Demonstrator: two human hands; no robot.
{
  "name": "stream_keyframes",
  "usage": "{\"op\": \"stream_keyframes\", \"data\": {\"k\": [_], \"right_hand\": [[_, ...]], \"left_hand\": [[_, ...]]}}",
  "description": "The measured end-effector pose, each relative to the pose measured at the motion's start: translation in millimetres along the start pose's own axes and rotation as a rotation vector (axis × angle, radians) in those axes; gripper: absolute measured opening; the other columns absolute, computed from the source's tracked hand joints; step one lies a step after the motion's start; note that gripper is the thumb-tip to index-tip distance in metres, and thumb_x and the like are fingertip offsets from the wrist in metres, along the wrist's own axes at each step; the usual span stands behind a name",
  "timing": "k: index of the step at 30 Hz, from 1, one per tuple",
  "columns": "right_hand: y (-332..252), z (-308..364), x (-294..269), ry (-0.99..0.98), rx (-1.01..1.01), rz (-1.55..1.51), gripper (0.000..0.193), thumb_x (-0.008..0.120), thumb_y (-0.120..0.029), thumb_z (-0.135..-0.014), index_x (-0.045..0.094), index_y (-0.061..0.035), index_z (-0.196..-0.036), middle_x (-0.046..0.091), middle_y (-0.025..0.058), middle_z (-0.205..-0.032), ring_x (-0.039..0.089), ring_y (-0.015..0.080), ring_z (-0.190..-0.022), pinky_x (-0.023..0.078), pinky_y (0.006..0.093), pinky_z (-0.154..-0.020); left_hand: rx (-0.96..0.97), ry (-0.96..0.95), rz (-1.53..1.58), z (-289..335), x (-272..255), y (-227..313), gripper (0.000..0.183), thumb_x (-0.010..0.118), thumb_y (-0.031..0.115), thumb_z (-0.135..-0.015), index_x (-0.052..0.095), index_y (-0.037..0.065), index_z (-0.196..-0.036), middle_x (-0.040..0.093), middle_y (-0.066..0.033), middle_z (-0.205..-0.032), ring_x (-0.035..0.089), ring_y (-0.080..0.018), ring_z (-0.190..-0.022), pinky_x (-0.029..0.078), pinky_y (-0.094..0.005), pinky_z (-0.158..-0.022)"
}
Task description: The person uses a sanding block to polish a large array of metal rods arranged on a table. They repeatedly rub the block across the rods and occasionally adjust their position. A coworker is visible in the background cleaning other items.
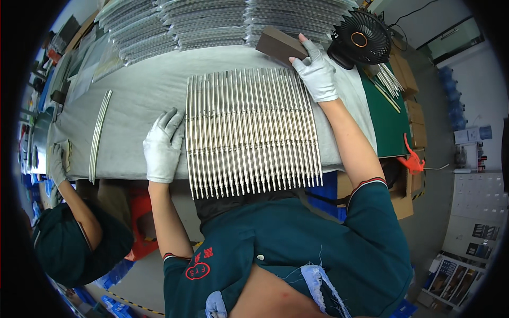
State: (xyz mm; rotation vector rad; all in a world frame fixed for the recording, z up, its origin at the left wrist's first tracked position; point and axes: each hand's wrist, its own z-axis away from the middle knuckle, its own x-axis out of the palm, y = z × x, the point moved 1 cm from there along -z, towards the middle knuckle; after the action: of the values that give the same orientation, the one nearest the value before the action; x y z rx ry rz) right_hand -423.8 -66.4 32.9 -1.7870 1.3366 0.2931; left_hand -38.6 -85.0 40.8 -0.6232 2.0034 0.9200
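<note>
A row of slim silvery metal rods (252,127) lies side by side on the grey cloth in front of me, their near ends reaching past the table's front edge. My left hand (162,147), in a pale glove, lies with fingers extended on the cloth, just beside the row's left edge. My right hand (318,73), gloved with thumb and fingertip bare, grips the right end of a dark brown rectangular block (281,44) beyond the rods' far right corner. Its thumb and a finger sit on opposite sides of the block.
Stacks of bubble-wrapped pieces (207,26) line the far side. A black fan (359,38) stands at far right, near loose rods (389,79). Several thin rods (101,135) lie at left, near a co-worker's gloved hand (56,165). A red-handled tool (411,159) sits at the right edge.
</note>
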Motion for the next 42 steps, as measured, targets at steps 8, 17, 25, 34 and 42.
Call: {"op": "stream_keyframes", "data": {"k": [8, 17, 25, 34, 42], "right_hand": [[2.1, 1.6, 1.6, -0.015, -0.002, 0.019, 0.068, 0.078, -0.029, -0.079, 0.05, -0.0303, -0.141, 0.062, 0.0026, -0.071, 0.063, 0.019, -0.064, 0.052, 0.0345, -0.065], [2.0, 2.1, 3.4, -0.013, 0.002, 0.009, 0.068, 0.077, -0.032, -0.079, 0.05, -0.0297, -0.141, 0.065, 0.0024, -0.072, 0.064, 0.0193, -0.065, 0.052, 0.0343, -0.065], [6.1, 1.5, 5.1, -0.021, 0.03, -0.004, 0.068, 0.078, -0.032, -0.079, 0.05, -0.0301, -0.141, 0.067, 0.0019, -0.072, 0.065, 0.0188, -0.064, 0.051, 0.0351, -0.066], [5.7, 2.1, 8.8, -0.021, 0.041, -0.021, 0.069, 0.078, -0.03, -0.079, 0.05, -0.031, -0.142, 0.066, 0.0029, -0.073, 0.063, 0.0161, -0.063, 0.051, 0.0329, -0.065], [1.9, 0.9, 3.2, -0.168, 0.207, -0.044, 0.064, 0.075, -0.023, -0.086, 0.048, -0.025, -0.144, 0.067, 0.0106, -0.12, 0.07, 0.0148, -0.092, 0.053, 0.0276, -0.083]], "left_hand": [[0.004, 0.007, -0.022, 1.2, 0.4, 0.5, 0.03, 0.065, 0.016, -0.087, 0.069, 0.012, -0.117, 0.065, -0.012, -0.123, 0.058, -0.033, -0.117, 0.047, -0.0412, -0.098], [0.031, -0.023, -0.048, 1.7, -2.0, -0.1, 0.03, 0.064, 0.015, -0.089, 0.069, 0.014, -0.119, 0.064, -0.0128, -0.124, 0.058, -0.0326, -0.118, 0.047, -0.0404, -0.099], [0.02, 0.015, -0.028, 1.4, 0.4, -0.7, 0.031, 0.064, 0.015, -0.088, 0.067, 0.011, -0.119, 0.065, -0.0111, -0.124, 0.059, -0.0332, -0.117, 0.047, -0.0411, -0.098], [0.054, 0.002, -0.057, 5.2, -0.9, -4.7, 0.031, 0.063, 0.014, -0.087, 0.067, 0.011, -0.118, 0.063, -0.0088, -0.128, 0.057, -0.0328, -0.119, 0.046, -0.0417, -0.099], [0.054, 0.033, -0.077, 4.1, 2.8, -8.0, 0.032, 0.063, 0.011, -0.086, 0.067, 0.013, -0.118, 0.064, -0.0074, -0.125, 0.058, -0.032, -0.118, 0.048, -0.0411, -0.097]]}}
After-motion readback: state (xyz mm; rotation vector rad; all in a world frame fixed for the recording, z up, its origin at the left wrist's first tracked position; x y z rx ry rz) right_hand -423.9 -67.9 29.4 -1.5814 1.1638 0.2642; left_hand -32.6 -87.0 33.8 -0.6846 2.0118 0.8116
